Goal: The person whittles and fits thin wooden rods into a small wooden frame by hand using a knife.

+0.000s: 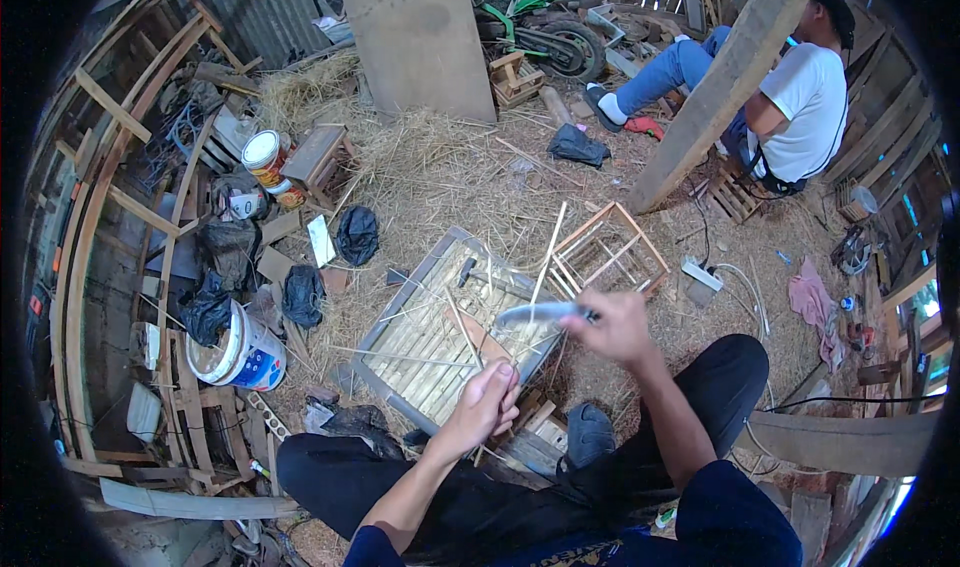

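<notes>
No lettering reads clearly — print marks the blue label (pixel 264 367) near the white bucket (pixel 238 345)'s bottom edge, the stacked pails (pixel 268 172) below their rims, the dark shirt (pixel 600 553)'s front.

The right grip (pixel 612 327) holds a curved blade (pixel 535 314), while the left grip (pixel 482 404) pinches a thin strip (pixel 464 331) over the slatted tabletop (pixel 394 396).

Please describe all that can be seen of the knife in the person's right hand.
The knife has a grey, metallic-looking blade, slightly curved, with a rounded far end; motion blur hides its finer detail. The right hand closes around the handle, mostly covering it, so its material cannot be told. The blade lies roughly level in the picture, pointing left, across the slatted table. Whether it touches any strip there is unclear.
</notes>
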